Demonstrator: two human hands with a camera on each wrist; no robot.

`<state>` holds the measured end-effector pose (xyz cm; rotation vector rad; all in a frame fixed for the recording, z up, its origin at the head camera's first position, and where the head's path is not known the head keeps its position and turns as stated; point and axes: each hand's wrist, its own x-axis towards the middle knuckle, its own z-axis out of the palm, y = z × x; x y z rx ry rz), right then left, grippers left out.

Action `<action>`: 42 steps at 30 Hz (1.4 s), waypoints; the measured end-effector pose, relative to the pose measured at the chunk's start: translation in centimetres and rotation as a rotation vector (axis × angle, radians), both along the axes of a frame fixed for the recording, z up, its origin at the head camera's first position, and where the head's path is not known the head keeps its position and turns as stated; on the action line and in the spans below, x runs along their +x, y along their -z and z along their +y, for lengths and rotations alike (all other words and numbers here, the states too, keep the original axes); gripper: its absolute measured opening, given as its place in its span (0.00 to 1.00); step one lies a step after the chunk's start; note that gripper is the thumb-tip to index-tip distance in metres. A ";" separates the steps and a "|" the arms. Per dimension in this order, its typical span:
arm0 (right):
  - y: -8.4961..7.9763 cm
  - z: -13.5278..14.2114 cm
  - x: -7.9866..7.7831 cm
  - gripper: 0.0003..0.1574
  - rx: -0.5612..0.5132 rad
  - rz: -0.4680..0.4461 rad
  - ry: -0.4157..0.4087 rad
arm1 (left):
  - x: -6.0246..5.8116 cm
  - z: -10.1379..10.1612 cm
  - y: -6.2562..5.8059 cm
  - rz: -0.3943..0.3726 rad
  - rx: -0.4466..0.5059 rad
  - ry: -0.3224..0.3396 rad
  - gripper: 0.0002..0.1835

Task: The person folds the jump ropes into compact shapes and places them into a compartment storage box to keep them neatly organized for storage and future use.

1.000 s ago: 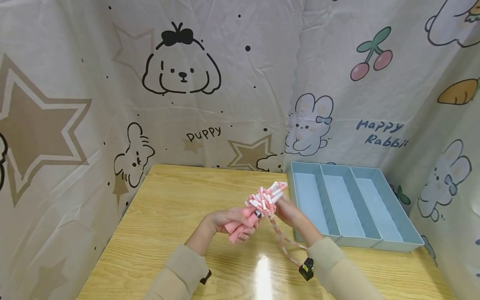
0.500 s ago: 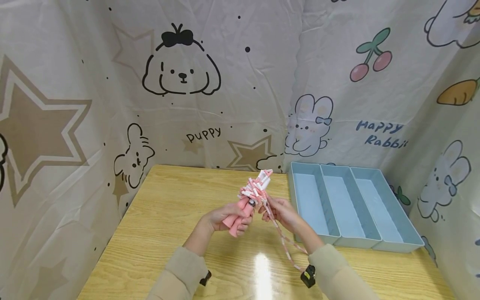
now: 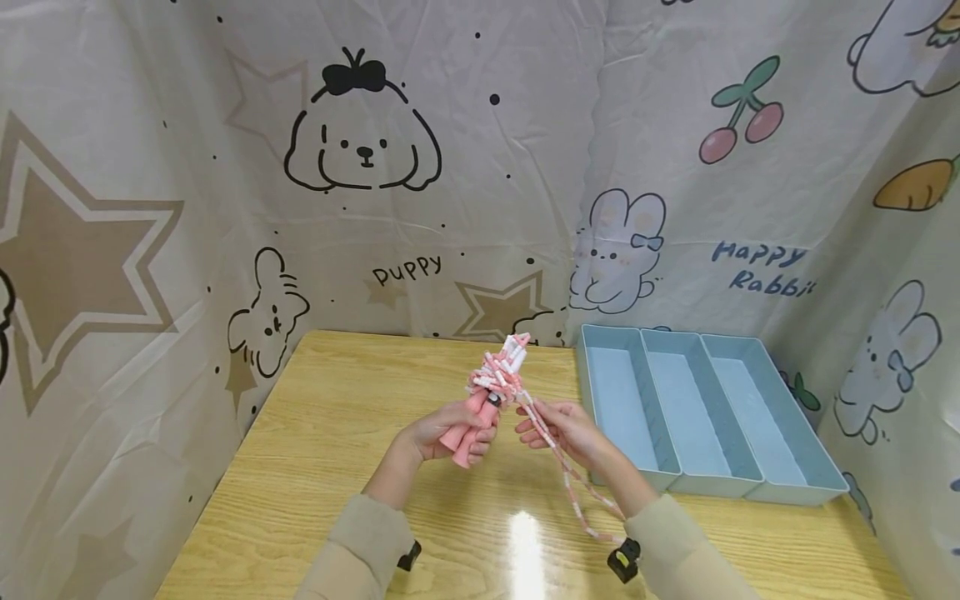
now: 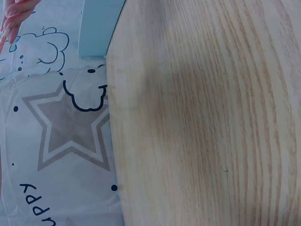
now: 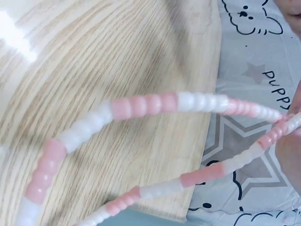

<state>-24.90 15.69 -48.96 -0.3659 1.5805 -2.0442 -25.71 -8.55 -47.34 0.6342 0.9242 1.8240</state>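
A beaded jump rope (image 3: pixel 495 373) in pink and white is bundled in a coil above its two pink handles (image 3: pixel 460 438). My left hand (image 3: pixel 437 431) grips the handles, which point down toward me. From the bundle a loop of rope hangs down to the right, and my right hand (image 3: pixel 570 431) holds its strands between thumb and fingers near the top. Up close in the right wrist view, two beaded strands (image 5: pixel 146 105) run from the hand at the right edge. Fingers (image 4: pixel 18 19) show only at the top left corner of the left wrist view.
A light blue tray (image 3: pixel 677 477) with three long compartments stands on the right of the wooden table (image 3: pixel 360 375), close to my right forearm. A printed curtain (image 3: pixel 480 167) hangs behind the table and along its sides.
The bundle and my left hand have shifted slightly left and away from me. My right hand has come off the bundle's far side and down onto the hanging strands.
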 end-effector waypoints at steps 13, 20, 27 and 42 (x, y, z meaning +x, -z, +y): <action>-1.6 -0.1 1.1 0.24 0.053 -0.079 0.028 | 0.1 -0.2 -0.1 0.001 -0.022 -0.030 0.13; -2.1 0.0 1.3 0.20 0.080 -0.097 0.026 | 0.0 -0.3 0.0 0.005 -0.043 -0.034 0.11; -2.6 0.3 1.5 0.20 0.154 -0.047 0.051 | -0.1 -0.7 -0.2 0.010 -0.083 -0.094 0.08; -3.8 0.9 1.9 0.23 0.279 -0.029 0.015 | -1.0 -1.1 1.5 -0.032 -0.070 -0.117 0.08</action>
